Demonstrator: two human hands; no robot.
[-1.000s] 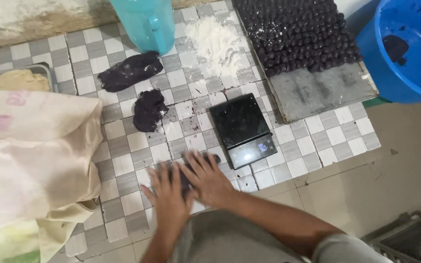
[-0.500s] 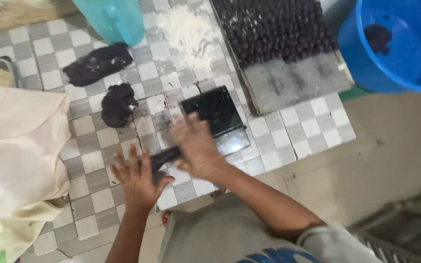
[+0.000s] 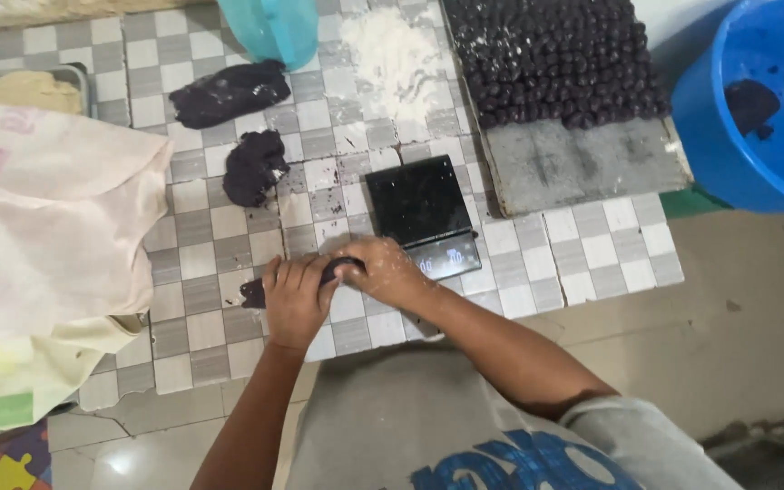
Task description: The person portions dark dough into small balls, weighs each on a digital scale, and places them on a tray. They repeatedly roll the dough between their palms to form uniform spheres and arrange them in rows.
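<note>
A counter point(image 3: 229, 236) with small grey and white square tiles fills the middle of the view, with a plain floor below it.

The left hand point(image 3: 295, 299) lies flat on a dark roll of dough point(image 3: 256, 290), fingers out and pressing down. One end of the roll sticks out to the left of this hand. The right hand point(image 3: 383, 270) is curled over the other end of the same roll, and that end peeks out between the two hands. Both hands touch the dough, and the dough lies on the tiles near the front edge of the counter.

Just beside the right hand sits a black kitchen scale point(image 3: 424, 213) with a lit screen at its front. Farther back on the tiles are two more dark lumps of dough, a round one point(image 3: 251, 166) and a long one point(image 3: 229, 91). A pile of white flour point(image 3: 392, 59) is spread near them, and a teal plastic jug point(image 3: 274, 27) stands at the back.

To the right is a grey tray point(image 3: 583, 163), and rows of small dark dough balls point(image 3: 555, 54) fill its far part. A big blue tub point(image 3: 764, 109) stands past the tray. On the left a pale cloth point(image 3: 47, 236) covers something.
</note>
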